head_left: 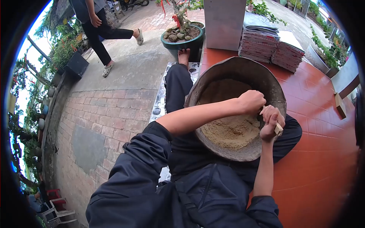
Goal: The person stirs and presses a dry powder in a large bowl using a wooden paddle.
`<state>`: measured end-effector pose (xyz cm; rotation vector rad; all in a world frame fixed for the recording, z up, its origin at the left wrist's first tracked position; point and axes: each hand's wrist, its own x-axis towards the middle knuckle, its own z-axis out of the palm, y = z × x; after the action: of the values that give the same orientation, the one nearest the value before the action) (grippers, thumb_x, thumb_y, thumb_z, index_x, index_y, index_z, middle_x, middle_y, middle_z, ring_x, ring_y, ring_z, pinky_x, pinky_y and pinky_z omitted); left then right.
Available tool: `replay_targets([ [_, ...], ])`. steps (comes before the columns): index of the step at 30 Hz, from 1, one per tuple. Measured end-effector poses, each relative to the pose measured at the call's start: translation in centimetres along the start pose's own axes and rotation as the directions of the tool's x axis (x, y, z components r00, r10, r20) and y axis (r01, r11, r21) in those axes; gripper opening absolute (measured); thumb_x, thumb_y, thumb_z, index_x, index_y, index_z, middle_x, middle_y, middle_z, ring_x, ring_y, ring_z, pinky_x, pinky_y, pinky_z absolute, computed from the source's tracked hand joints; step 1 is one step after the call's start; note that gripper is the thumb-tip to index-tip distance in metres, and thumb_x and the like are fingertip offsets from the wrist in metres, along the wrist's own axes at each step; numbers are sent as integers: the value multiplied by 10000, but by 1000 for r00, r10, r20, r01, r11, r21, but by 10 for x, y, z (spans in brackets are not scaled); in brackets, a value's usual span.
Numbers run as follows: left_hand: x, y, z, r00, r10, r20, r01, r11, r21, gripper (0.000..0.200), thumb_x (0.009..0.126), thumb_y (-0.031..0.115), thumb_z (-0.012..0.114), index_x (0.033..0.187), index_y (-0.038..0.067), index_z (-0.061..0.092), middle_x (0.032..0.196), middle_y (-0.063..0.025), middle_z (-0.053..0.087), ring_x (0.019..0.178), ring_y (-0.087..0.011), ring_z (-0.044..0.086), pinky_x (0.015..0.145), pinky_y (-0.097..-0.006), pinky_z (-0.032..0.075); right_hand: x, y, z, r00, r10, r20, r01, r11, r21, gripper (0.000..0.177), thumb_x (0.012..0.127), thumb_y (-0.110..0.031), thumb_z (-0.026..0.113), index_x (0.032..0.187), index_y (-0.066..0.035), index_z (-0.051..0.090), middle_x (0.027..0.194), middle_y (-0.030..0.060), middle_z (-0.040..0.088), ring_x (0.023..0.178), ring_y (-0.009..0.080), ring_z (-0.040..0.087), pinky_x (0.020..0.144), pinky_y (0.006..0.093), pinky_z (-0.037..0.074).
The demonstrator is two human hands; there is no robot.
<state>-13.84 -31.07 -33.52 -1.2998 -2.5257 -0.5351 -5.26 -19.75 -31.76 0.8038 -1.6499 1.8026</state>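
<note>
Left hand: we have it curled into a fist (252, 102), reached across over the bowl, fingers folded tight; it seems to have hold of the stick's far end, though the knuckles hide its grip.
Right hand: ours is wrapped (270, 121) just below and beside the left one, fingers bent round the stick, with no gap that we can see.
Wooden stick: a pale piece (279, 130) juts out under the right hand; a sliver shows between the two hands, and its other end is hidden.
Bowl: the big, dark, rough-walled vessel (262, 78) sits tilted in our lap, below both hands, which are over its right side.
Powder: the tan, crumbly heap (228, 133) lies in the bowl, below and to the left of the hands.
Step over the bowl: we judge it to be two-handed work with the stick; whether scraping, stirring or something else, we cannot tell.
Next move with the stick: it likely calls for a firm grip from both hands and the bowl steady against our legs.
Paper stacks: bundles (258, 41) stand well beyond the hands, on the red tiles (315, 152).
</note>
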Motion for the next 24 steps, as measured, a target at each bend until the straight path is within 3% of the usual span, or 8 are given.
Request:
replay_targets([
  [2, 0, 7, 4, 998, -13, 58, 9, 997, 71, 152, 646, 183, 677, 675, 34, 686, 678, -164, 645, 679, -343, 661, 613, -428, 546, -10, 1, -5, 1000, -14, -8, 14, 1000, 26, 462, 1028, -298, 389, 624, -85, 316, 567, 10, 306, 519, 133, 321, 539, 302, 321],
  [5, -16, 33, 2, 985, 34, 172, -40, 999, 31, 160, 586, 163, 687, 640, 13, 683, 645, -191, 638, 664, -349, 666, 609, -424, 547, -27, -19, -7, 981, 77, -180, -36, 974, 223, 464, 1039, -291, 328, 612, -112, 294, 506, -2, 261, 454, 115, 258, 509, 295, 309],
  [9, -42, 58, 14, 891, 75, 448, -32, 994, -104, 185, 594, 184, 691, 658, 11, 685, 668, -200, 646, 685, -366, 663, 620, -435, 543, -52, -34, -23, 863, 460, -210, -306, 805, 508, 477, 1044, -330, 312, 607, -141, 289, 474, -23, 244, 420, 96, 192, 463, 258, 274],
  [10, -46, 60, 18, 856, 111, 505, -42, 988, -147, 196, 597, 194, 694, 663, 9, 685, 676, -201, 648, 687, -370, 660, 623, -439, 540, -59, -37, -27, 865, 458, -207, -305, 806, 507, 477, 1044, -330, 312, 607, -141, 289, 474, -23, 244, 420, 96, 192, 463, 258, 274],
  [14, -37, 65, 10, 846, 261, 465, -160, 956, -246, 256, 613, 266, 704, 681, 19, 690, 680, -200, 649, 682, -374, 653, 619, -443, 534, -55, -52, -40, 802, 554, -223, -357, 744, 566, 478, 1037, -350, 333, 606, -150, 281, 466, -31, 225, 399, 90, 168, 428, 247, 245],
  [18, -16, 71, -10, 928, 212, 305, -160, 969, -187, 255, 632, 284, 687, 679, 34, 692, 660, -189, 639, 673, -362, 654, 608, -444, 529, -32, -72, -43, 851, 456, -259, -285, 817, 502, 461, 1038, -315, 325, 612, -148, 270, 473, -26, 227, 409, 81, 206, 448, 251, 284],
  [21, 5, 62, 11, 987, 122, 105, -115, 991, -67, 211, 641, 215, 702, 705, 16, 684, 756, -170, 648, 741, -336, 666, 630, -431, 545, -22, -62, -27, 973, 90, -211, -91, 996, 5, 442, 1025, -250, 354, 612, -105, 294, 522, 4, 267, 471, 114, 271, 523, 282, 336],
  [24, 2, 45, 35, 999, -1, 50, 4, 998, -56, 193, 662, 186, 695, 738, 9, 683, 854, -169, 644, 795, -334, 665, 659, -426, 554, -27, -31, -18, 979, 90, -185, -122, 978, -168, 448, 1005, -237, 379, 600, -54, 328, 544, 12, 315, 502, 120, 310, 536, 284, 331],
])
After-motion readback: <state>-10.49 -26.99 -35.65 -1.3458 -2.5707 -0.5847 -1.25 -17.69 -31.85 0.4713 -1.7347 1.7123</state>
